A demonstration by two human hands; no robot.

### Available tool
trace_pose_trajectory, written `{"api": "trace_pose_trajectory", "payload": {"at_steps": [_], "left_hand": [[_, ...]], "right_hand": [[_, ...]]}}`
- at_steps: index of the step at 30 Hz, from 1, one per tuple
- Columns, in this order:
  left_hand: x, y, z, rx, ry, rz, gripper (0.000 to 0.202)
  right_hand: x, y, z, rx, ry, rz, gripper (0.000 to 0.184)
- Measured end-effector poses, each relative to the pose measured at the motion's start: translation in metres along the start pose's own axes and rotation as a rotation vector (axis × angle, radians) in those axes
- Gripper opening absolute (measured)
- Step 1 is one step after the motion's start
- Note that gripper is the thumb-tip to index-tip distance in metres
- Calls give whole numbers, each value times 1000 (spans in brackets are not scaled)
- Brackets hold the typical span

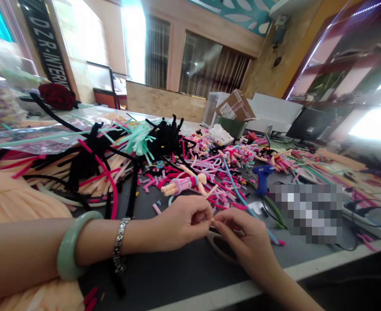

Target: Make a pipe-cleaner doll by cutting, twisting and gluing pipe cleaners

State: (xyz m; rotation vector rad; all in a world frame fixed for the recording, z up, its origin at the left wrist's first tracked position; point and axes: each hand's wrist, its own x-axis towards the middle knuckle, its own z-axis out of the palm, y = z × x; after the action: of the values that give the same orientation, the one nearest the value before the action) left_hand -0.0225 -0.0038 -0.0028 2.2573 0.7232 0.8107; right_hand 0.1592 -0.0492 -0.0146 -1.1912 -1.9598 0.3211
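Observation:
My left hand (180,222) and my right hand (247,239) meet fingertip to fingertip low in the middle, over a dark grey table (177,276). Both are pinched on a small pale piece (212,220), too small to name. A jade bangle (72,246) and a silver bracelet (121,248) ring my left wrist. Just beyond my hands lies a small figure (184,183) made of peach and pink pipe cleaners. Scissors (221,248) lie partly under my right hand.
Heaps of black, pink, peach and mint pipe cleaners (112,151) cover the left and middle. A blue glue gun (262,177) stands right of centre. A cardboard box (235,106), cables and a white table edge (307,270) are also in view.

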Motion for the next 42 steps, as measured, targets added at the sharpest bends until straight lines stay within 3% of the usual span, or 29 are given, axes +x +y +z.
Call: {"api": "trace_pose_trajectory", "payload": {"at_steps": [9, 18, 23, 28, 34, 38, 42], "left_hand": [[0, 1, 0, 0, 21, -62, 10], [0, -1, 1, 6, 38, -34, 11], [0, -1, 2, -2, -40, -12, 9], [1, 2, -5, 12, -62, 18, 13], [1, 5, -10, -35, -38, -13, 19], [2, -1, -7, -87, -52, -28, 12], [-1, -5, -4, -24, 16, 71, 9]], "right_hand": [[1, 1, 2, -15, -3, -18, 15], [0, 2, 1, 35, 4, 15, 18], [1, 4, -3, -36, 17, 10, 20], [4, 8, -14, -174, -211, 104, 6], [6, 10, -19, -219, -451, 180, 27], [5, 9, -19, -247, -499, 148, 27], [5, 10, -21, -316, -468, 144, 24]]}}
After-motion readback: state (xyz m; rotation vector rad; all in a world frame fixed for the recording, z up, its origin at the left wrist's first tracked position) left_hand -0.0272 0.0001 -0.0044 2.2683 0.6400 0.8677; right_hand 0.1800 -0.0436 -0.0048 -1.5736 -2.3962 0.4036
